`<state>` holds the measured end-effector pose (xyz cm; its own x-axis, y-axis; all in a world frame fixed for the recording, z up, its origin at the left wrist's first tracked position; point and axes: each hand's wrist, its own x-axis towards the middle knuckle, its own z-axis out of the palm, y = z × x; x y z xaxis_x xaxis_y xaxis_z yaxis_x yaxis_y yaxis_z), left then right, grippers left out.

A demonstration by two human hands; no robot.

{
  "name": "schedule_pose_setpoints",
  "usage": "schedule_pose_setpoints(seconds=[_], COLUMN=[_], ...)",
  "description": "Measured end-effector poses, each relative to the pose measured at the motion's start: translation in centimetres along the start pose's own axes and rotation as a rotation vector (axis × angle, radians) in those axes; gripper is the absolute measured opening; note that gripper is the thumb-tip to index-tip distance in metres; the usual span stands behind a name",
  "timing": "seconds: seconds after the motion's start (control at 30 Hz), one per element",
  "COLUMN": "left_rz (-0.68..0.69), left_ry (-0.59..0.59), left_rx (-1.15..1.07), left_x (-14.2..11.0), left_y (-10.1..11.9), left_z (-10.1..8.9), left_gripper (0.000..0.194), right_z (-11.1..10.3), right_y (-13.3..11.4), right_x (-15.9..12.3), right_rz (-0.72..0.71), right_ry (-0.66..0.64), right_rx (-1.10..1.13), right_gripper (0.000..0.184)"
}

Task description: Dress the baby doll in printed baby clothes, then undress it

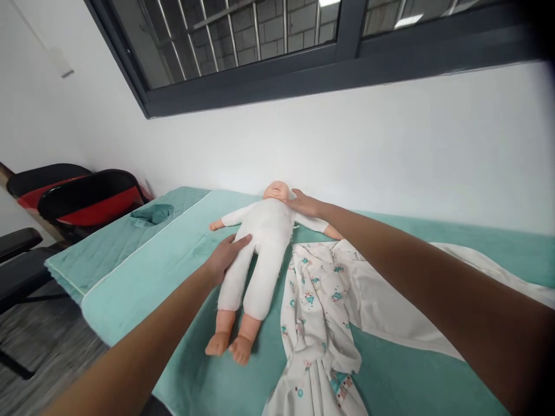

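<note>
A baby doll (271, 219) with a white cloth body lies on its back, its head towards the wall and its bare feet towards me. My left hand (228, 254) holds its hip on the left side, thumb across the front, other fingers partly hidden. At the doll's neck and shoulder, my right hand (303, 203) grips beside the head; some fingertips are out of sight behind it. Just right of the doll's legs lies a crumpled white baby garment (318, 300) with a small coloured print, under my right forearm.
A green padded cover (173, 300) lies beneath the doll, with a quilted section and a face hole (151, 215) at left. A plain white cloth (399, 306) spreads to the right. Black and red chairs (95, 202) stand at left. Behind are a white wall and a barred window (243, 34).
</note>
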<state>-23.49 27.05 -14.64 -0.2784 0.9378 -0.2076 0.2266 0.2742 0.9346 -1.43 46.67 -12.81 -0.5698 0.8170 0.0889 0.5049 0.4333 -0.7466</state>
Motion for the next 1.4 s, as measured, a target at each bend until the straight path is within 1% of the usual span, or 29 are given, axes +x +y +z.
schedule_pose_setpoints(seconds=[0.03, 0.07, 0.1, 0.13, 0.17, 0.2, 0.23, 0.27, 0.3, 0.33, 0.4, 0.5, 0.53, 0.6, 0.67, 0.7, 0.77, 0.8, 0.87, 0.9, 0.97, 1.03, 1.1, 1.17, 1.2, 1.27, 1.33, 1.37, 1.4], left_rz=[0.086, 0.224, 0.407, 0.614, 0.819, 0.992, 1.116, 1.193, 1.229, 1.236, 1.204, 1.180, 1.189, 1.220, 1.238, 1.225, 1.148, 1.094, 0.979, 0.933, 0.869, 0.830, 0.796, 0.772, 0.779, 0.837, 0.893, 0.893, 0.874], left_ry=[0.142, 0.272, 0.349, 0.346, 0.258, 0.114, -0.034, -0.146, -0.209, -0.231, -0.229, -0.245, -0.226, -0.125, -0.040, -0.032, -0.038, -0.027, 0.033, 0.076, 0.156, 0.216, 0.227, 0.177, 0.131, 0.021, -0.085, -0.136, -0.180], left_rx=[0.172, 0.375, 0.588, 0.789, 0.958, 1.084, 1.166, 1.212, 1.233, 1.244, 1.260, 1.268, 1.253, 1.194, 1.116, 1.076, 1.012, 0.986, 0.938, 0.904, 0.788, 0.584, 0.332, 0.118, 0.052, 0.040, 0.128, 0.171, 0.193], left_x=[-0.3, -0.8, -1.6, -2.6, -3.7, -4.8, -5.9, -6.9, -7.8, -8.4, -9.1, -9.9, -10.2, -11.1, -12.0, -12.5, -13.2, -13.6, -14.3, -14.8, -16.2, -17.9, -20.0, -22.2, -23.3, -25.3, -26.8, -27.4, -27.8], left_y=[0.4, 0.8, 1.2, 1.6, 1.8, 1.8, 1.7, 1.4, 1.0, 0.5, -0.2, 0.0, 0.3, 1.3, 2.5, 3.2, 4.6, 5.3, 6.8, 7.6, 8.9, 10.0, 10.8, 11.0, 10.9, 10.3, 8.9, 7.9, 6.8], left_z=[0.2, 0.6, 1.2, 1.9, 2.8, 3.8, 4.9, 6.1, 7.2, 8.2, 9.9, 12.0, 12.8, 14.6, 16.4, 17.2, 18.4, 18.7, 18.6, 18.4, 17.8, 17.6, 17.8, 18.2, 18.3, 18.2, 17.7, 17.3, 16.9], left_gripper=[0.066, 0.062, 0.058, 0.056, 0.058, 0.061, 0.063, 0.063, 0.062, 0.060, 0.050, 0.033, 0.030, 0.026, 0.024, 0.023, 0.027, 0.031, 0.040, 0.043, 0.047, 0.042, 0.036, 0.034, 0.035, 0.034, 0.039, 0.046, 0.059], right_z=[-0.9, -1.9, -3.0, -4.2, -5.3, -6.4, -7.4, -8.2, -8.8, -9.3, -9.4, -7.8, -7.0, -5.2, -3.9, -3.7, -4.0, -4.6, -6.2, -7.0, -8.3, -8.7, -8.1, -6.5, -5.5, -3.3, -1.1, 0.0, 1.0], right_y=[0.7, 1.6, 2.5, 3.4, 4.4, 5.3, 6.1, 6.8, 7.4, 7.8, 8.0, 6.8, 5.9, 3.6, 0.9, -0.5, -3.0, -4.0, -5.3, -5.6, -5.7, -5.5, -5.4, -5.8, -6.2, -7.3, -8.5, -9.0, -9.5], right_x=[-0.8, -1.9, -3.2, -4.8, -6.5, -8.5, -10.5, -12.6, -14.5, -16.3, -19.4, -22.7, -23.7, -25.6, -27.6, -28.7, -30.9, -32.0, -34.2, -35.2, -36.9, -38.3, -39.5, -40.4, -40.9, -41.7, -42.3, -42.6, -42.9], right_rz=[0.062, 0.125, 0.181, 0.230, 0.282, 0.330, 0.367, 0.382, 0.378, 0.358, 0.287, 0.166, 0.126, 0.033, -0.129, -0.195, -0.245, -0.239, -0.177, -0.114, 0.048, 0.165, 0.158, 0.094, 0.072, 0.063, 0.069, 0.063, 0.050], right_ry=[-0.014, -0.021, -0.021, -0.018, -0.030, -0.054, -0.086, -0.121, -0.155, -0.183, -0.210, -0.164, -0.133, -0.076, -0.006, 0.035, 0.127, 0.148, 0.140, 0.118, 0.077, 0.056, 0.042, 0.052, 0.064, 0.088, 0.095, 0.090, 0.078], right_rx=[-0.124, -0.232, -0.308, -0.359, -0.419, -0.470, -0.509, -0.536, -0.553, -0.565, -0.585, -0.615, -0.619, -0.607, -0.570, -0.542, -0.471, -0.451, -0.473, -0.508, -0.553, -0.519, -0.401, -0.198, -0.064, 0.248, 0.569, 0.710, 0.824], right_gripper=[0.075, 0.070, 0.065, 0.060, 0.056, 0.054, 0.052, 0.049, 0.045, 0.040, 0.029, 0.024, 0.025, 0.027, 0.024, 0.022, 0.018, 0.016, 0.013, 0.013, 0.020, 0.028, 0.030, 0.029, 0.030, 0.032, 0.038, 0.039, 0.039])
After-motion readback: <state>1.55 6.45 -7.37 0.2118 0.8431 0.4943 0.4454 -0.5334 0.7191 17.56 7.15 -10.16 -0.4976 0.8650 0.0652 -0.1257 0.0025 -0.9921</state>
